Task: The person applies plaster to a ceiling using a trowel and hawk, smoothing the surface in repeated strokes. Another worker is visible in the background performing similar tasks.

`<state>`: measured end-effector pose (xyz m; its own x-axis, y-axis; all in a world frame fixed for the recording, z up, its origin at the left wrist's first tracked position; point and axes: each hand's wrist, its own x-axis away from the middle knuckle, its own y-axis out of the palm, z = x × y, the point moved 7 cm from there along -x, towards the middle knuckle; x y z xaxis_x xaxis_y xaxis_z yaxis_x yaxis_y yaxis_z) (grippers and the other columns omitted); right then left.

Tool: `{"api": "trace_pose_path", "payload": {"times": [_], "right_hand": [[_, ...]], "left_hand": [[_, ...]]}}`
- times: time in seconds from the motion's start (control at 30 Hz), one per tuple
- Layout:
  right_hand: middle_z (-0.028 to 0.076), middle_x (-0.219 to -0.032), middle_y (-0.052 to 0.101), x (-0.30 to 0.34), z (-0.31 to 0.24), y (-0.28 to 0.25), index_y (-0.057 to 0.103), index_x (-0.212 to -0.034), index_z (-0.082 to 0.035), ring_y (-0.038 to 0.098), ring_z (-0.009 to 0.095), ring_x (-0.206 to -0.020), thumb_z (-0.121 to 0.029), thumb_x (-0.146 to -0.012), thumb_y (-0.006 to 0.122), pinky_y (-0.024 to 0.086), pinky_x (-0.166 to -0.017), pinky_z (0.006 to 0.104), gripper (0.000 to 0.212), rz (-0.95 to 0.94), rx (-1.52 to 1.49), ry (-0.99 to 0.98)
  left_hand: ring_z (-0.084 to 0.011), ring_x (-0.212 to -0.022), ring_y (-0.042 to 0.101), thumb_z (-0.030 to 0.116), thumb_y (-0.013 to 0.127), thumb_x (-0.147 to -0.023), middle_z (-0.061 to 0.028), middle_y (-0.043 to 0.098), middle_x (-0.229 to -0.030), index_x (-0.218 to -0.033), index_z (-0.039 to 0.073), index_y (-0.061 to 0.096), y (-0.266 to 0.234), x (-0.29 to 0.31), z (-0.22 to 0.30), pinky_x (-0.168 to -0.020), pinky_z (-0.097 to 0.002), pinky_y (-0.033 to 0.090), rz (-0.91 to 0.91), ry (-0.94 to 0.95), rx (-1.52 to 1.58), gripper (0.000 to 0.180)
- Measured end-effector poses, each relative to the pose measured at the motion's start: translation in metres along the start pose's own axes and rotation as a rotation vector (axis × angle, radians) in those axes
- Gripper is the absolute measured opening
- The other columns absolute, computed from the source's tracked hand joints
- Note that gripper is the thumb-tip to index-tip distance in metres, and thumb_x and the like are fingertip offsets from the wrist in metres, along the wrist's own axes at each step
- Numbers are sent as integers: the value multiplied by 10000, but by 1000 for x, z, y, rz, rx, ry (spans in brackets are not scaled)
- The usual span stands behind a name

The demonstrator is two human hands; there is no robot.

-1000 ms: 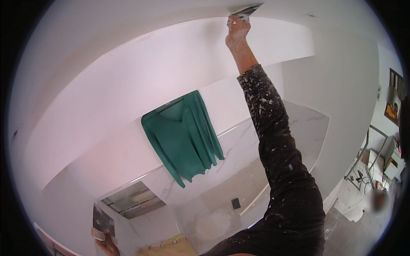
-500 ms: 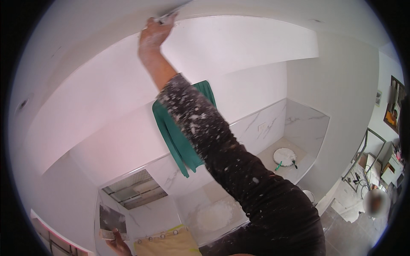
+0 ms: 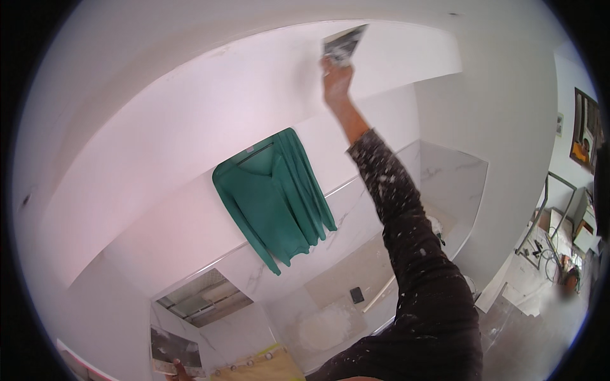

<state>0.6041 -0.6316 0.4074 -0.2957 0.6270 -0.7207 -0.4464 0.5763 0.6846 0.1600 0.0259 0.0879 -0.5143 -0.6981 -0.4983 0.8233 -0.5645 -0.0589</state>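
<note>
Raised high against the white band of wall below the ceiling is my right hand (image 3: 338,77), closed round a putty knife (image 3: 344,43) with a broad metal blade smeared white. The blade slants up near the ceiling edge; whether it touches cannot be told. White spatters cover the dark right sleeve. At the lower left, my left hand (image 3: 180,371) is partly cut off by the frame. Its fingers grip the pale lower edge of a wide scraper (image 3: 173,346) with a dark, smeared rectangular blade.
A green long-sleeved top (image 3: 267,190) hangs on the wall. Below lies a marble-look recess with a dark small object (image 3: 356,294) and a white powdery patch (image 3: 324,327). A yellow-beige cloth with rings (image 3: 257,367) is near me. Framed pictures (image 3: 583,130) and clutter stand far right.
My right hand has swung right and down from the ceiling with the putty knife, uncovering the green top. The left hand and wide scraper sit lower in view, and the view has shifted.
</note>
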Motion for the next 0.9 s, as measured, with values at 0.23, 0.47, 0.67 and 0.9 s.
{"api": "trace_pose_path", "payload": {"times": [0.23,0.47,0.67,0.9], "right_hand": [[110,-975,607,-156,-43,-110,528,-1088,-110,602,219,-818,-98,-936,500,517,-720,344,156,59,195,-97],[98,-984,601,-248,-22,-139,508,-1172,-205,579,184,-813,-219,-971,409,500,-666,310,224,-52,321,-76],[89,-942,578,-260,23,-116,461,-1264,-305,537,168,-721,-343,-1004,341,468,-556,300,289,-189,328,-57],[51,-871,513,-174,88,-43,393,-1378,-378,478,175,-586,-411,-1042,289,410,-434,303,353,-103,-20,34]], "left_hand": [[-216,-967,554,245,668,-917,-131,614,-1184,-1247,-38,572,15,-33,-5,-801,-355,471,99,-59,109,445],[-200,-993,558,195,599,-970,-131,613,-1169,-1269,-34,561,33,-47,-18,-850,-339,471,64,162,57,378],[-182,-893,577,198,608,-973,-98,643,-1031,-1164,-56,613,42,-21,12,-805,-330,480,180,-3,57,318],[-147,-764,560,233,622,-969,-79,637,-942,-1101,-53,638,9,-27,-12,-658,-312,476,207,-93,-65,316]]}}
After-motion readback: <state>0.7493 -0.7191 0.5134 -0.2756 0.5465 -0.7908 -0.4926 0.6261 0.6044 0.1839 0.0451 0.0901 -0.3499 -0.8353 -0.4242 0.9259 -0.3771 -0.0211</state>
